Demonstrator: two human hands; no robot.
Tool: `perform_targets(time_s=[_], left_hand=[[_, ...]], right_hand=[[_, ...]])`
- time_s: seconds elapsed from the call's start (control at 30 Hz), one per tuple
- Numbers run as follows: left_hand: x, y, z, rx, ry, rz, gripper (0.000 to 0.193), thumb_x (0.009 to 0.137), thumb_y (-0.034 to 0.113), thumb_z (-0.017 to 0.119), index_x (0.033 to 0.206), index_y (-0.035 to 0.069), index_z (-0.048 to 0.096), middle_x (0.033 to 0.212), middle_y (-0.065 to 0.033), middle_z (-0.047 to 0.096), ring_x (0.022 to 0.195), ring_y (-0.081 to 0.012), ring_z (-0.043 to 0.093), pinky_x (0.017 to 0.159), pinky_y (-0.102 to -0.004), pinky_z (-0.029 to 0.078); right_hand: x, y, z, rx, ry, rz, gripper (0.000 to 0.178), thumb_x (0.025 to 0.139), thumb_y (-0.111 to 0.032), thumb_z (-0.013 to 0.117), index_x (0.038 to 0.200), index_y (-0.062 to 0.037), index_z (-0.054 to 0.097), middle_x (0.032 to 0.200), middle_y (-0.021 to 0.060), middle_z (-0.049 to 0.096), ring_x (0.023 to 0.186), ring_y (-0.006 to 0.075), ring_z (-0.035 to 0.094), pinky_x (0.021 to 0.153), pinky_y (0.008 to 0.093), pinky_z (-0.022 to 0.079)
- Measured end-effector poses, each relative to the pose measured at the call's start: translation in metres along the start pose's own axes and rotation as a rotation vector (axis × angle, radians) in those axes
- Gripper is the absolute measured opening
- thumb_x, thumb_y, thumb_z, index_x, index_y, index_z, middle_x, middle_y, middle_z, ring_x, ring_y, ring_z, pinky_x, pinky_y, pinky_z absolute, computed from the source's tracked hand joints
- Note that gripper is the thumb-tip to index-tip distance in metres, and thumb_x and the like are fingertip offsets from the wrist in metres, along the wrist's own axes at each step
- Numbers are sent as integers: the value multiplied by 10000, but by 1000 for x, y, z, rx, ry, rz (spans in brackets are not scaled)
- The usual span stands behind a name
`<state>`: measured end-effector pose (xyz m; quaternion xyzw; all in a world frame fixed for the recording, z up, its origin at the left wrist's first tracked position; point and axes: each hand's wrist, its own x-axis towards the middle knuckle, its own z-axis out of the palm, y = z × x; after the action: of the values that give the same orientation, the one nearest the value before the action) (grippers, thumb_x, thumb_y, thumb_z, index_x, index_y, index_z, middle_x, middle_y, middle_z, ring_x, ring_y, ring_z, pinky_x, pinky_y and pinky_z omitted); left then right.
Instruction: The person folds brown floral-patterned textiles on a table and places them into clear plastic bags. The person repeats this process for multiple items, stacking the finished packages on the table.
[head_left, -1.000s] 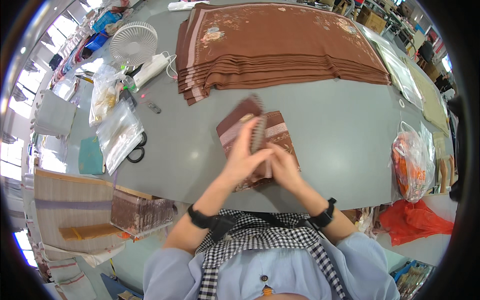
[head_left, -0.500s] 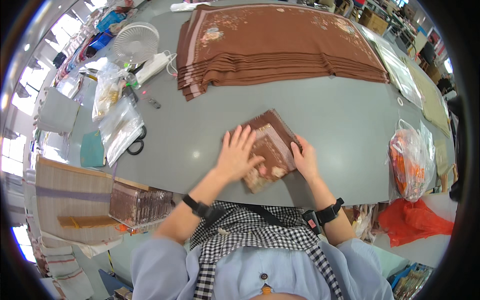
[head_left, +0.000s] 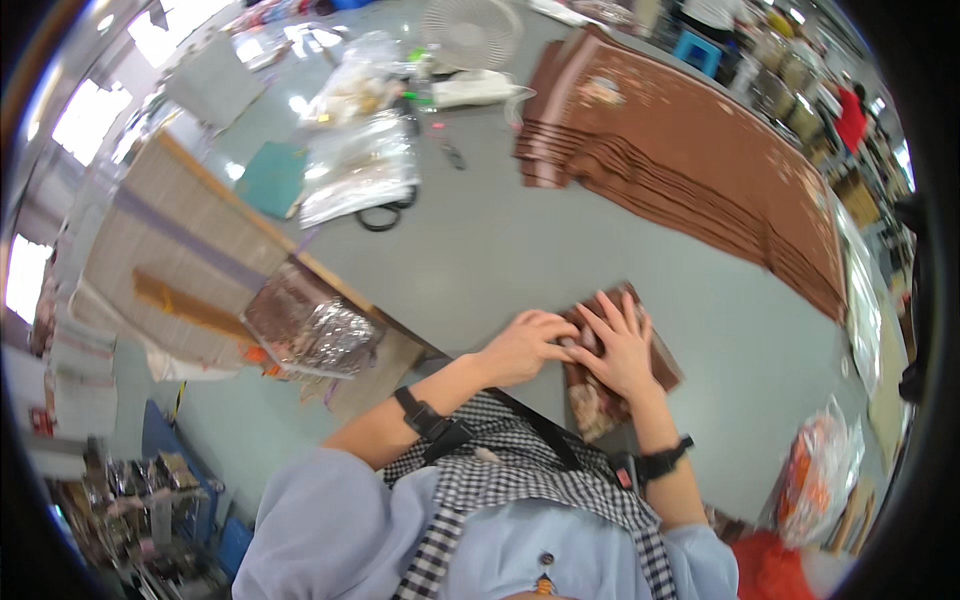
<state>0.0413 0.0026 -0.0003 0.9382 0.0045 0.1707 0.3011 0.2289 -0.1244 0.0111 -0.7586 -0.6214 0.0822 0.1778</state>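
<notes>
A small folded brown scarf with a floral print lies on the grey table close to my body. My right hand rests flat across its top, fingers spread. At its left edge is my left hand, its fingers stretched out and slightly bent, with the tips touching the cloth. Part of the scarf is hidden under both hands. Farther right, a large stack of similar brown floral scarves lies in layers on the table.
Clear plastic bags, black-handled scissors and a teal pouch lie at the left. Behind them stands a white fan. Bagged brown scarves sit below the table's left edge. A plastic bag with orange contents is at the right.
My view has turned left. My right hand has gone from gripping the scarf's right edge to lying flat on top. My left hand has shifted off the top to the left edge.
</notes>
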Motion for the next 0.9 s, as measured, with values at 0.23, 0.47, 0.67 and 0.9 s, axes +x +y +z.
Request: perform_targets(time_s=[0.23, 0.47, 0.67, 0.9], left_hand=[[-10, -81, -88, -204, 89, -213, 193, 848, 91, 640, 1026, 96, 713, 1127, -74, 652, 1103, -264, 552, 968, -384, 436], [-77, -147, -223, 546, 384, -649, 225, 864, 45, 590, 1074, 31, 670, 1055, -149, 668, 1007, -330, 609, 898, -390, 486], [-51, -78, -157, 358, 354, -274, 227, 803, 21, 604, 1022, 38, 661, 1025, -141, 661, 1030, -311, 614, 920, -398, 495], [4, -3, -23, 202, -23, -33, 381, 800, 86, 626, 1167, 185, 648, 1262, -41, 553, 1261, -250, 466, 1082, -495, 329]], right_hand=[[14, -46, 11, -108, -110, 141, 1047, 585, -649, 768, 1445, -172, 409, 1555, 168, 223, 1424, 486, 98, 1051, 733, 55], [27, -46, 32, -103, -15, -140, 908, 642, -694, 698, 1390, -220, 493, 1521, 128, 314, 1404, 473, 188, 1039, 742, 110], [34, 30, -5, -87, -85, -123, 829, 682, -696, 663, 1370, -256, 518, 1522, 105, 324, 1410, 456, 192, 1064, 721, 105], [34, 13, -8, -57, 34, -29, 755, 717, -676, 664, 1354, -290, 537, 1523, 92, 332, 1409, 465, 189, 1069, 722, 91]])
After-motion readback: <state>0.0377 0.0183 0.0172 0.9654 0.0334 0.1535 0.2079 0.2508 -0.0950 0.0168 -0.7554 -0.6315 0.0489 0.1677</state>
